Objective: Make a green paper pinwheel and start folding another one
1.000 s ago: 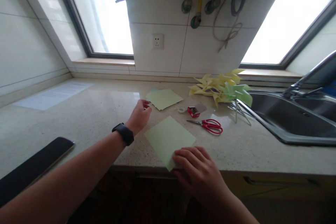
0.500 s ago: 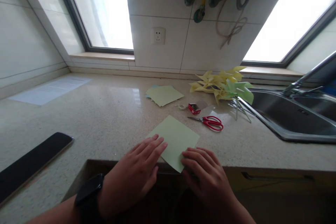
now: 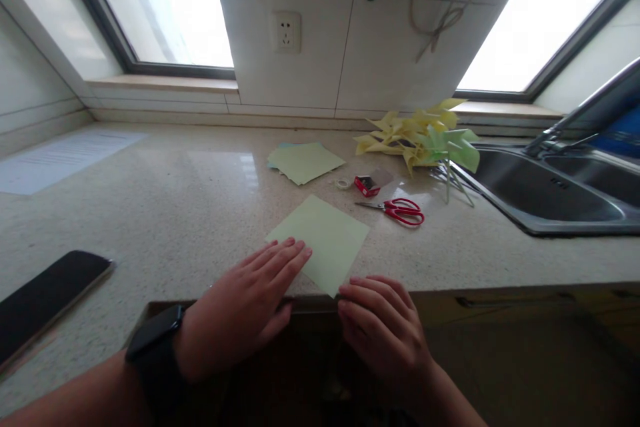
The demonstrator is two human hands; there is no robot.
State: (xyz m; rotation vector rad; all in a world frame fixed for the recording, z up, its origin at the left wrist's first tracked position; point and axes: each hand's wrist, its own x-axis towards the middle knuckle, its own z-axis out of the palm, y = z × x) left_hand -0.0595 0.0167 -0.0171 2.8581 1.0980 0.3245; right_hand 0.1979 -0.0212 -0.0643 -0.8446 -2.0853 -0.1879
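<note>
Pale green in colour, the thin square paper sheet lies flat on the speckled off-white stone surface, its nearest corner reaching the front edge. The left hand is palm down and nearly flat, fingers straight and close together, their tips resting on the sheet's left part; it grips nothing. The right hand is half curled at the nearest corner; with its thumb side in shadow, I cannot fairly tell whether that corner is pinched or merely touched.

To handle the sheet well, the left hand should press lightly and evenly so nothing slides, while the right works only at the corner, without forcing a stray crease. Drawing the sheet slightly in from the edge would likely support that corner better.

The sheet is set as a diamond: one corner points away from the person and slightly left, its opposite back toward the person. Looking about as long as it is wide, it has no clear long axis; one diagonal runs front to back, the other side to side.
</note>
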